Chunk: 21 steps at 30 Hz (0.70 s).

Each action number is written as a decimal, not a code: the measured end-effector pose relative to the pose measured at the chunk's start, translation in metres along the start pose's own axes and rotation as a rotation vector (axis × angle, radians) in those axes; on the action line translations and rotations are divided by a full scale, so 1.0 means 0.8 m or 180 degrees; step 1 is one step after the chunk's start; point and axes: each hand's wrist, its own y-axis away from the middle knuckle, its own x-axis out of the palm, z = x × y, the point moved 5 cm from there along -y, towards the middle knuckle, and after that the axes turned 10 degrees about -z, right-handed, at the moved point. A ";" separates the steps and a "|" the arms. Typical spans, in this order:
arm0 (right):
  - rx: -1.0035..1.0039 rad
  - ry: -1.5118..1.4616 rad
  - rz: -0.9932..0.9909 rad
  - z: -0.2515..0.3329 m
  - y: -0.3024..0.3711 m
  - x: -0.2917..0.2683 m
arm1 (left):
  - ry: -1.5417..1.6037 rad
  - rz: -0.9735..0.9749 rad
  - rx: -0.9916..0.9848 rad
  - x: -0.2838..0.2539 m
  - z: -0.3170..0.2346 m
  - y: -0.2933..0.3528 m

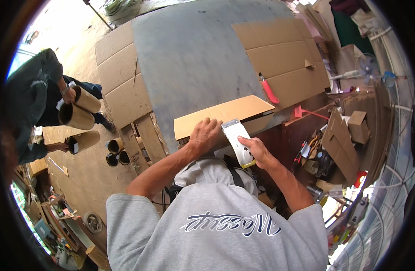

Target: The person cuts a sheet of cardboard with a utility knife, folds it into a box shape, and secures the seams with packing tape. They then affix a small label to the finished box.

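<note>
A white scraper [237, 140] lies with its long axis running away from the person, blade end on a cardboard strip [223, 115]. The right hand [257, 151] fingers wrap its handle. The left hand [204, 135] presses flat, fingers curled over the cardboard's near edge, just left of the blade.

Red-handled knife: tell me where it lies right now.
In the head view, the red-handled knife lies on the grey worktop, right of centre, at the left edge of the large flattened cardboard sheet, above the cardboard piece under the left hand.
</note>
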 end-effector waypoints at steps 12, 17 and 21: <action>-0.0602 0.0001 -0.0409 -0.051 0.022 -0.014 | -0.0357 -0.0130 0.0113 0.012 -0.006 0.004; -0.0736 0.0478 -0.0541 -0.086 0.037 -0.033 | -0.0309 -0.0095 0.0033 0.004 -0.014 0.003; -0.0835 0.0347 -0.0480 -0.120 0.046 -0.043 | -0.0263 -0.0177 0.0072 -0.007 -0.025 0.003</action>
